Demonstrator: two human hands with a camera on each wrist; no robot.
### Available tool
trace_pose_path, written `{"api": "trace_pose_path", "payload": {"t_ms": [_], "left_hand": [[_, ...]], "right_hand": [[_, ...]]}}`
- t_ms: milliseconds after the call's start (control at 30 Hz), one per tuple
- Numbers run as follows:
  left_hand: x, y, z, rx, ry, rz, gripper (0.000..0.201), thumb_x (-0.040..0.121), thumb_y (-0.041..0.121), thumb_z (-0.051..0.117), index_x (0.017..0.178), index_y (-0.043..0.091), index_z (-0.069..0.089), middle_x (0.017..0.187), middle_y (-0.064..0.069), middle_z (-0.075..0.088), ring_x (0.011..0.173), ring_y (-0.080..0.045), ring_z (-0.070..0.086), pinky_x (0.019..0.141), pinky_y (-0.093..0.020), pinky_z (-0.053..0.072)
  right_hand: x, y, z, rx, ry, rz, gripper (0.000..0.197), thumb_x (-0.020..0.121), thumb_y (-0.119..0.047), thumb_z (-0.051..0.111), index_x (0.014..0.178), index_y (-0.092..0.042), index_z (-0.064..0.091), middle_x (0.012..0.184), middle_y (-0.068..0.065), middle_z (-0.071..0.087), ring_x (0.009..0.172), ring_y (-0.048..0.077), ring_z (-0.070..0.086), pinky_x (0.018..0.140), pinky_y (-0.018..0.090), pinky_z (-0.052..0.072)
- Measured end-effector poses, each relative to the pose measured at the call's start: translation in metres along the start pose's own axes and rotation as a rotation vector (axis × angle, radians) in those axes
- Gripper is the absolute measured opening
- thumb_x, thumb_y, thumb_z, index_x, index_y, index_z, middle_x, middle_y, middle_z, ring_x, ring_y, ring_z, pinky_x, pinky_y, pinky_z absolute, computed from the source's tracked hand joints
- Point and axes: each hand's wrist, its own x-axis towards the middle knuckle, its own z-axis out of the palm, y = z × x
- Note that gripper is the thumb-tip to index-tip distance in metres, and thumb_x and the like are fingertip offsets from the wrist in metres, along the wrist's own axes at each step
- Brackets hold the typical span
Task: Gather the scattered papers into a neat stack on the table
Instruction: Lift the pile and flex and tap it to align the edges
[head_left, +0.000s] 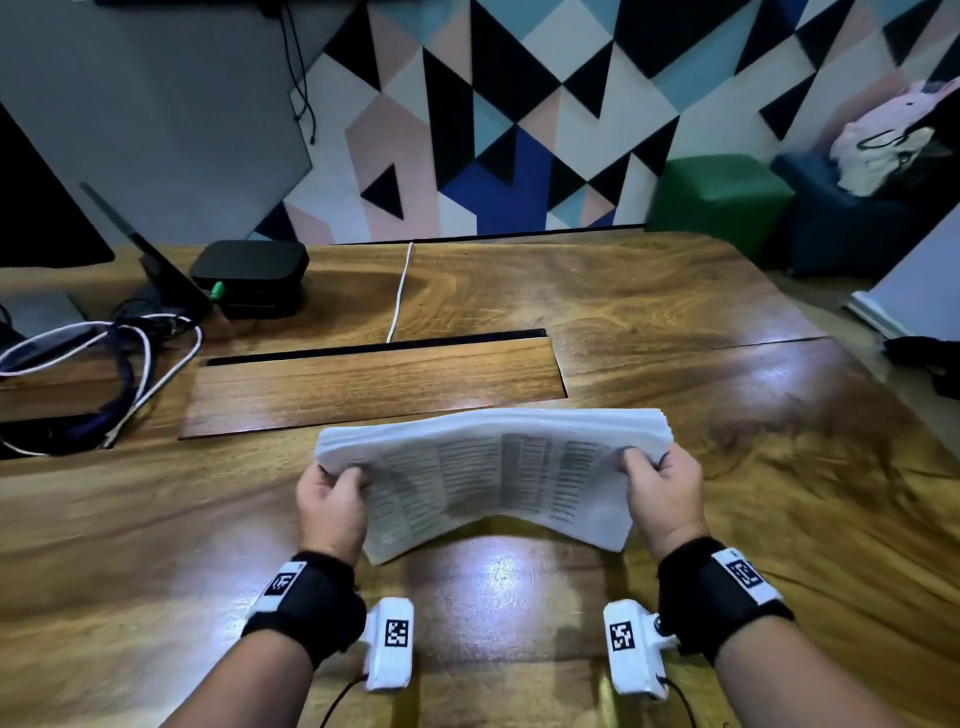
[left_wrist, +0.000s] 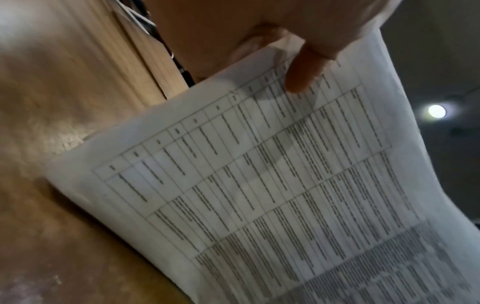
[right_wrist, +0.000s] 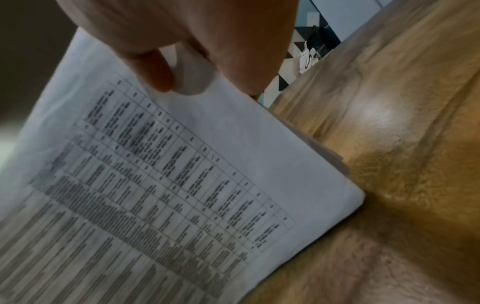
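Observation:
A thick stack of white papers (head_left: 493, 467) printed with tables stands on its lower edge on the wooden table (head_left: 727, 322), bowed upward in the middle. My left hand (head_left: 332, 493) grips its left end and my right hand (head_left: 660, 483) grips its right end, thumbs on the near printed face. In the left wrist view the stack of papers (left_wrist: 272, 174) fills the frame with my thumb (left_wrist: 301, 76) pressed on its top corner. The right wrist view shows the papers (right_wrist: 168, 174), my thumb (right_wrist: 153, 70) on them, and the sheet edges fanned slightly at the right side.
A recessed wooden cable flap (head_left: 374, 384) lies just behind the papers. A black box (head_left: 249, 275), tangled cables (head_left: 104, 364) and a monitor sit at the back left. A white cord (head_left: 400, 291) runs to the flap. A green stool (head_left: 722, 192) stands past the far edge.

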Motion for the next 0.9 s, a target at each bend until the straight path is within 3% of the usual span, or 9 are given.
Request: {"api": "trace_pose_path", "payload": {"t_ms": [133, 233, 333, 400, 533, 600, 667, 767, 900], "left_hand": [[-0.001, 0.022, 0.001, -0.036, 0.007, 0.119, 0.031, 0.084, -0.012, 0.045, 0.079, 0.015, 0.058, 0.072, 0.004, 0.06, 0.058, 0.01, 0.054, 0.058, -0.008, 0.046], [0.001, 0.026, 0.001, -0.072, -0.005, 0.178, 0.019, 0.078, 0.0, 0.049, 0.09, 0.011, 0.059, 0.081, -0.001, 0.059, 0.066, 0.008, 0.056, 0.066, -0.012, 0.047], [-0.007, 0.023, 0.0, -0.084, -0.006, 0.158, 0.015, 0.074, 0.016, 0.056, 0.089, 0.015, 0.057, 0.08, -0.002, 0.057, 0.066, 0.003, 0.055, 0.07, -0.018, 0.046], [-0.01, 0.024, 0.002, -0.111, 0.015, 0.138, 0.012, 0.079, 0.029, 0.061, 0.08, 0.023, 0.051, 0.076, 0.002, 0.051, 0.063, 0.002, 0.05, 0.067, -0.021, 0.04], [-0.008, 0.025, 0.007, -0.105, 0.109, 0.142, 0.034, 0.085, 0.049, 0.056, 0.069, 0.025, 0.037, 0.068, 0.006, 0.038, 0.058, -0.003, 0.035, 0.057, -0.02, 0.031], [-0.003, 0.024, 0.01, -0.08, 0.182, 0.14, 0.037, 0.087, 0.042, 0.057, 0.065, 0.024, 0.034, 0.053, 0.017, 0.035, 0.05, 0.001, 0.029, 0.051, -0.017, 0.027], [0.0, 0.023, 0.013, -0.098, 0.211, 0.114, 0.031, 0.085, 0.034, 0.056, 0.064, 0.023, 0.037, 0.047, 0.018, 0.034, 0.045, 0.001, 0.03, 0.048, -0.015, 0.026], [0.001, 0.027, 0.019, -0.118, 0.239, 0.104, 0.035, 0.092, 0.026, 0.055, 0.064, 0.022, 0.034, 0.063, 0.008, 0.03, 0.048, 0.002, 0.031, 0.052, -0.016, 0.028], [0.006, 0.028, 0.025, -0.028, 0.292, 0.089, 0.041, 0.098, 0.024, 0.051, 0.063, 0.02, 0.029, 0.063, 0.003, 0.026, 0.042, 0.001, 0.03, 0.047, -0.016, 0.026]], "right_hand": [[0.002, -0.015, 0.004, 0.025, 0.051, -0.14, 0.027, 0.075, 0.001, 0.051, 0.066, -0.022, 0.06, 0.057, -0.025, 0.063, 0.056, -0.011, 0.053, 0.056, 0.008, 0.044], [0.003, -0.016, 0.005, 0.044, 0.069, -0.184, 0.026, 0.075, 0.002, 0.051, 0.069, -0.022, 0.06, 0.058, -0.026, 0.063, 0.057, -0.011, 0.053, 0.059, 0.007, 0.044], [-0.005, -0.007, 0.005, 0.031, 0.028, -0.196, 0.011, 0.071, -0.008, 0.053, 0.067, -0.018, 0.057, 0.059, -0.015, 0.059, 0.057, -0.002, 0.048, 0.058, 0.021, 0.043], [-0.007, -0.009, 0.006, 0.082, 0.021, -0.19, 0.003, 0.071, -0.019, 0.059, 0.069, -0.018, 0.057, 0.061, -0.013, 0.058, 0.06, 0.003, 0.048, 0.057, 0.022, 0.041], [-0.004, -0.02, 0.01, 0.165, 0.088, -0.198, 0.027, 0.074, -0.044, 0.058, 0.066, -0.018, 0.053, 0.056, -0.014, 0.054, 0.059, 0.003, 0.046, 0.057, 0.017, 0.039], [-0.002, -0.024, 0.014, 0.162, 0.132, -0.207, 0.032, 0.08, -0.042, 0.059, 0.061, -0.018, 0.048, 0.051, -0.016, 0.05, 0.056, 0.0, 0.042, 0.057, 0.014, 0.037], [0.001, -0.024, 0.019, 0.111, 0.153, -0.2, 0.029, 0.081, -0.031, 0.059, 0.06, -0.015, 0.047, 0.049, -0.018, 0.05, 0.053, -0.004, 0.043, 0.057, 0.009, 0.035], [0.007, -0.022, 0.022, 0.15, 0.175, -0.171, 0.024, 0.079, -0.025, 0.057, 0.063, -0.007, 0.051, 0.049, -0.015, 0.048, 0.054, -0.003, 0.042, 0.057, 0.011, 0.035], [0.006, -0.023, 0.024, 0.2, 0.147, -0.22, 0.034, 0.083, -0.031, 0.052, 0.073, 0.002, 0.053, 0.062, -0.002, 0.044, 0.057, -0.002, 0.042, 0.058, 0.012, 0.036]]}}
